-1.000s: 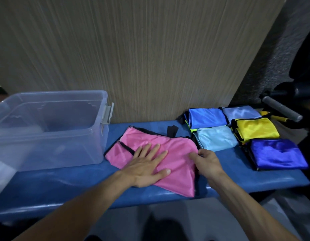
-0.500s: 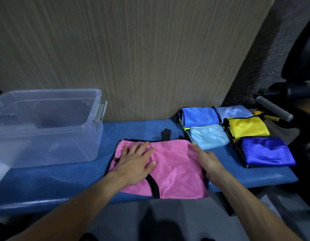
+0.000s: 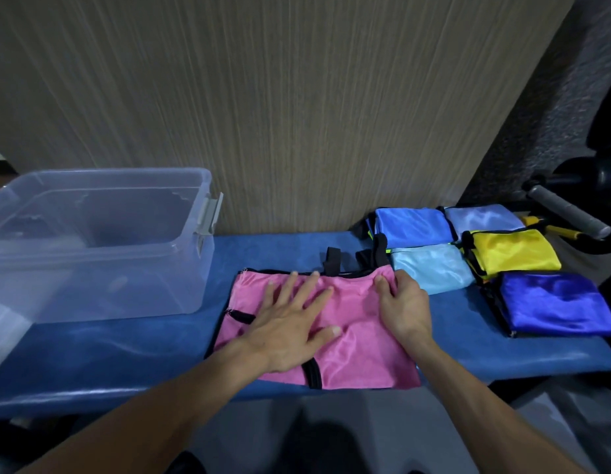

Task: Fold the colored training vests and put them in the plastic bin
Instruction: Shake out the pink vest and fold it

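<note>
We face a tall wood-grain panel (image 3: 280, 107) with fine vertical streaks, rising behind a padded blue worktop (image 3: 119, 350). To the right we see a rough, dark grey wall (image 3: 550, 107) in shadow. Below the worktop's near edge lies a grey floor (image 3: 365, 436), dimly lit.

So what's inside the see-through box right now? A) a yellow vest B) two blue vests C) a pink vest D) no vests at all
D: the clear plastic bin holds no vests; the pink vest lies on the blue bench under both hands, and the folded ones sit off to the right.
</note>
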Demonstrator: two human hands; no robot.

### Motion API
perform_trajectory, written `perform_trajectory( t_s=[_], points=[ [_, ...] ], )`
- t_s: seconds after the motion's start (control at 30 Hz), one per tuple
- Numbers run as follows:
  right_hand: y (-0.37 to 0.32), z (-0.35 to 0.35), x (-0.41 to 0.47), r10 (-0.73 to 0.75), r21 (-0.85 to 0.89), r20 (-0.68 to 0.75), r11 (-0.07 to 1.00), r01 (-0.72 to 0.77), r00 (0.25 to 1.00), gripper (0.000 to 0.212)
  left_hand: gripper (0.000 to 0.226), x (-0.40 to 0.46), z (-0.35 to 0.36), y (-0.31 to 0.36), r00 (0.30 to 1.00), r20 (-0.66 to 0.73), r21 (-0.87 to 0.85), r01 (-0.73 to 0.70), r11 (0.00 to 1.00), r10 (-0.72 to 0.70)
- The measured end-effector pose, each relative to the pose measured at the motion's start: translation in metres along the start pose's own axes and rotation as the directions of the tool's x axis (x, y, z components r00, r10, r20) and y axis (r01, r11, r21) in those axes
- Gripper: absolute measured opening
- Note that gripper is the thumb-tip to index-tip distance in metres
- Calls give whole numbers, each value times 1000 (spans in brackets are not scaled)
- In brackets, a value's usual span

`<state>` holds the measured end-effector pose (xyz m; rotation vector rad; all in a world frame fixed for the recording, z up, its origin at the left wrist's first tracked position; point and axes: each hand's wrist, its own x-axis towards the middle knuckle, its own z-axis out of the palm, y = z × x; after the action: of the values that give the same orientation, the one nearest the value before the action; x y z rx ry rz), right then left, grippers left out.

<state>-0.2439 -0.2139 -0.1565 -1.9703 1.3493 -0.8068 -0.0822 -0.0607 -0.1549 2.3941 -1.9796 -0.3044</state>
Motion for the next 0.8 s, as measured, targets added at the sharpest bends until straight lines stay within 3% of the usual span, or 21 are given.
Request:
perform_trajectory(
  t_s=[0.2, 0.37, 0.5, 0.6, 0.67, 0.73, 0.8],
  points=[
    [3, 0, 10, 123, -58, 57, 991, -120, 991, 42, 86, 11, 10, -9, 997, 83, 43, 6, 999, -9],
    [6, -10, 13, 259, 6, 223, 964, -267, 940, 48, 84, 14, 1, -4, 996, -47, -6, -74, 997, 73],
    [7, -22, 1, 299, 91, 322, 935, -344, 898, 49, 89, 21, 5, -2, 995, 66, 22, -75, 997, 73],
    [7, -25, -12, 253, 92, 326, 950, -297, 911, 38, 81, 27, -2, -1, 986, -121, 49, -110, 993, 115],
    [10, -24, -19, 227, 77, 316, 962, -264, 921, 34, 73, 33, -2, 1, 939, -266, 71, -208, 976, 220],
    [12, -24, -22, 216, 52, 292, 969, -241, 932, 35, 67, 42, -1, 3, 902, -318, 78, -283, 956, 293],
    [11, -26, -23, 206, 46, 274, 973, -227, 939, 37, 71, 53, 0, 4, 925, -283, 65, -246, 967, 254]
  ],
)
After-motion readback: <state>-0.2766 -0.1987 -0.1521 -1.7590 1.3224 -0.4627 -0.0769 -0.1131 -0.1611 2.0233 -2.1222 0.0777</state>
